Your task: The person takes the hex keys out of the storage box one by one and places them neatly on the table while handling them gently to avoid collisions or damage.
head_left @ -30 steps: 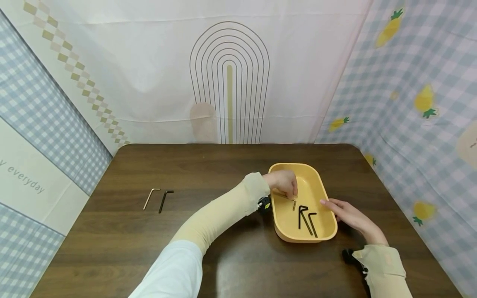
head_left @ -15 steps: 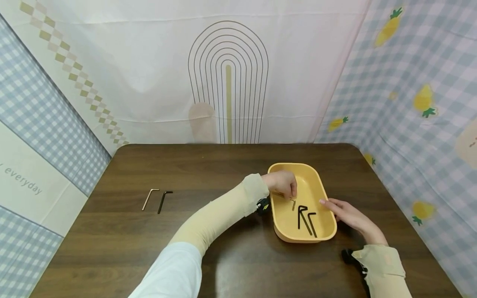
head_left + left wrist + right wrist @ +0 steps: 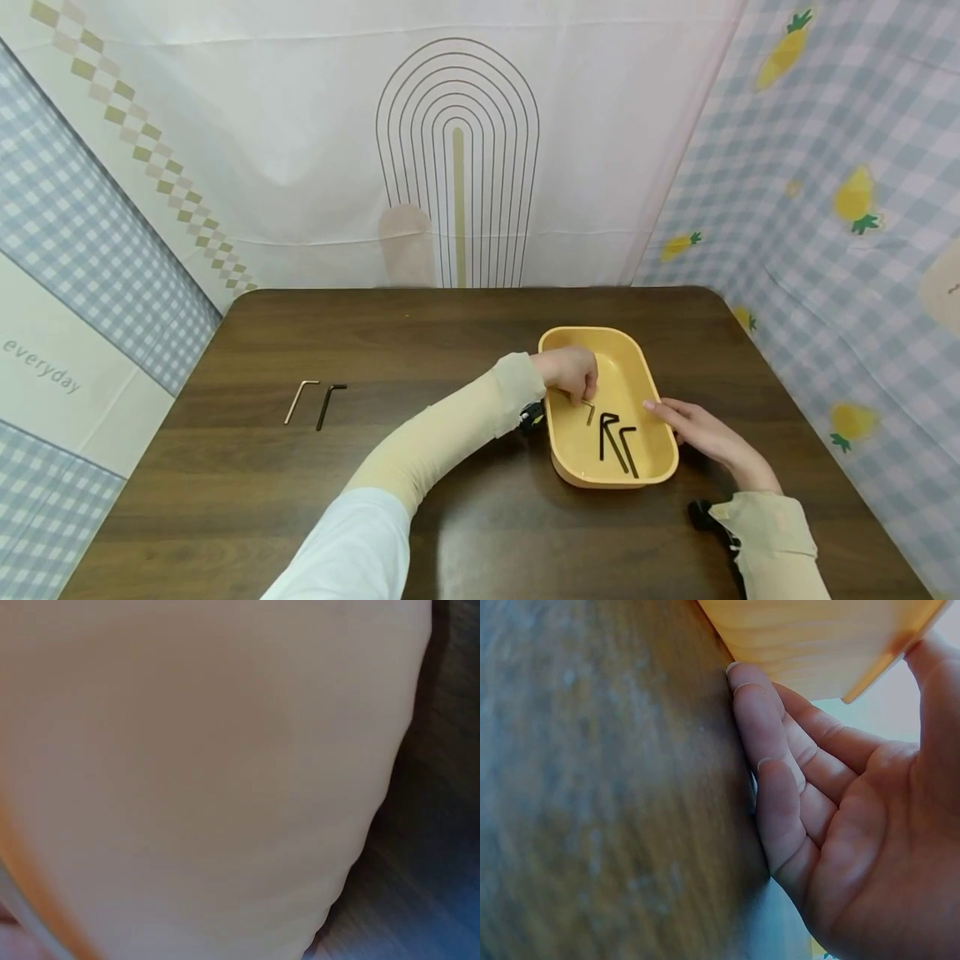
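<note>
1. Fingers of the left hand (image 3: 573, 371), in the head view, are curled and point down inside the yellow tray (image 3: 611, 483), at its left wall. Just under them lies a gold hex key (image 3: 590, 414), its bent end showing below the knuckles. Their tips are hidden, so I cannot tell whether they pinch the key or only touch it. Bent-down fingers suit such a thin piece lying flat close to a wall. Opposite, the right hand (image 3: 705, 431) holds the tray's right side, thumb over the rim, probably to keep it from sliding. Three dark hex keys (image 3: 617, 448) lie loosely together in the near half of the tray. Well to the left, on the brown table (image 3: 412, 350), a gold key (image 3: 294, 404) and a black key (image 3: 325, 408) lie apart, side by side and both bent the same way, which looks deliberate.

2. From the left wrist, a pale, blurred surface, likely the tray's outer wall, fills most of the view; the state of the fingers cannot be told here.

3. From the right wrist, the thumb is at the rim and the bent fingers lie low by the outer wall, close to the tabletop; this seems a light steadying grip, not a lift.
</note>
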A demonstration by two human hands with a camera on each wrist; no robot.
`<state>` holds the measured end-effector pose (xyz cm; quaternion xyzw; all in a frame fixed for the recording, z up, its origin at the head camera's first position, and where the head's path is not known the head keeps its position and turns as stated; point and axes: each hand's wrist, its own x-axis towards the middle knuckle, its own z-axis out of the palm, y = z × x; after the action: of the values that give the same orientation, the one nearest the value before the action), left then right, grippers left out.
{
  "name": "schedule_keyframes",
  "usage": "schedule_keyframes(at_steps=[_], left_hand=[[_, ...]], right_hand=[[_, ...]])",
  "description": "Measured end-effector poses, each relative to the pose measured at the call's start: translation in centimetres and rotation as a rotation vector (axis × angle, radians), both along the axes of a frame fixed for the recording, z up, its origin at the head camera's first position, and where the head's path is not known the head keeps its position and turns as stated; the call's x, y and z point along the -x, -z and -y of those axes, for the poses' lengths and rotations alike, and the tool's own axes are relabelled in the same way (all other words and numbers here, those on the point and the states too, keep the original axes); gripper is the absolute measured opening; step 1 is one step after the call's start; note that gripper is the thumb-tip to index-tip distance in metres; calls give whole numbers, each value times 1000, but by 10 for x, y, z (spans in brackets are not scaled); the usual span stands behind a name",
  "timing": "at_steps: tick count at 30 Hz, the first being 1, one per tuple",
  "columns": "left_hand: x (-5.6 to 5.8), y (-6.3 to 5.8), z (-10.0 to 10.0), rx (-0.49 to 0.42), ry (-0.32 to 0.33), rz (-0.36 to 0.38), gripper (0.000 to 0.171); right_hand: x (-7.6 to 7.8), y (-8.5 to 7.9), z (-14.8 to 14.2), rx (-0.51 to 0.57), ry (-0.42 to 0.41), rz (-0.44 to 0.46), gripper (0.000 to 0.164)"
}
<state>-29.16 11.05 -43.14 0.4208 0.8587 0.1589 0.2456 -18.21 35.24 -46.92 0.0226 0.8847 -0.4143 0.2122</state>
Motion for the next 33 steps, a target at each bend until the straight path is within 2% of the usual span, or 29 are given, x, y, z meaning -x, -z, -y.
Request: schedule_keyframes(at_steps=[4,11,24,29,33], left_hand=[[1,1,0,0,-11,25,13],[4,0,0,-4,-12,110,10],[7,6,-1,-18,-21,150,9],[9,8,-1,-54,-28,228,10],[11,10,0,-75,-6,270,11]], right_hand=[[0,-1,0,9,0,-9,65],[-1,-3,2,10,6,-3,68],[-1,-1,2,4,17,21,71],[-1,-2,2,28,6,4,67],[-2,-2,2,46,-9,-11,64]])
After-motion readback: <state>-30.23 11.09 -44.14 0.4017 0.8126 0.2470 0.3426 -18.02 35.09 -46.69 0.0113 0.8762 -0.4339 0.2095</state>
